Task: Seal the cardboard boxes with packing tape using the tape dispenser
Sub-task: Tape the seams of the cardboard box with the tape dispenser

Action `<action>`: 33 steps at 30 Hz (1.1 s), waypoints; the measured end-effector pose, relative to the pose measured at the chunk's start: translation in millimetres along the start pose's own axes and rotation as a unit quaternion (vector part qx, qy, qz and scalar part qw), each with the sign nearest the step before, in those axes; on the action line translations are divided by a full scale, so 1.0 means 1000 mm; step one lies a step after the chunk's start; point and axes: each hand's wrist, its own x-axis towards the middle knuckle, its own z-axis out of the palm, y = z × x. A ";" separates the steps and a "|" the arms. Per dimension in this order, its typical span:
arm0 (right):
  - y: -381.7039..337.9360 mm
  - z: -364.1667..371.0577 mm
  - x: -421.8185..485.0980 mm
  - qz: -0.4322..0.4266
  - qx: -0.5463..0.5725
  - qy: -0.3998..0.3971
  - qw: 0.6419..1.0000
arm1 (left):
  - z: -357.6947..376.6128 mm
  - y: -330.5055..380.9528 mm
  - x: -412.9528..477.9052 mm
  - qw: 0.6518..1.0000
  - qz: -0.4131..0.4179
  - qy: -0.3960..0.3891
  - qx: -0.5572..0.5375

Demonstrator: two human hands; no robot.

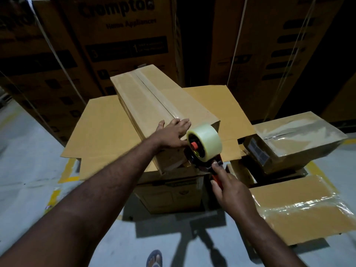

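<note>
As we look down from the head camera, the long cardboard box [154,105] lies on top of a flattened cardboard sheet [107,128], its far end pointing away from us; a glossy strip of clear tape [152,95] runs along its top seam. Our left hand [171,133] lies flat on the near end of that box, fingers straight and spread, pressing on the tape; our right hand [229,187] is curled round the orange handle of the tape dispenser [202,151], gripping it firmly. The dispenser sits at the box's near end, just beside the left hand, its tape roll [207,139] upright above the edge. To the right we see a taped box [296,139], and nearer us a second taped box [300,209], shiny with film. Behind everything stand tall printed cartons [119,35]; below, the grey floor [28,151] and a sandalled foot [155,259].
</note>
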 end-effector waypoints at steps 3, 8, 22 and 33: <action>-0.005 0.005 0.004 0.012 -0.002 0.000 1.000 | -0.003 0.001 0.000 1.000 -0.001 -0.024 -0.009; -0.021 0.006 0.007 0.021 -0.019 -0.009 1.000 | -0.002 0.002 -0.002 0.999 -0.021 -0.028 0.004; -0.039 0.010 0.018 0.057 0.037 -0.041 0.997 | 0.016 0.004 -0.005 0.997 -0.067 0.041 -0.001; -0.032 -0.003 0.010 0.157 0.075 -0.075 0.982 | 0.007 0.021 -0.009 0.997 -0.064 0.027 0.021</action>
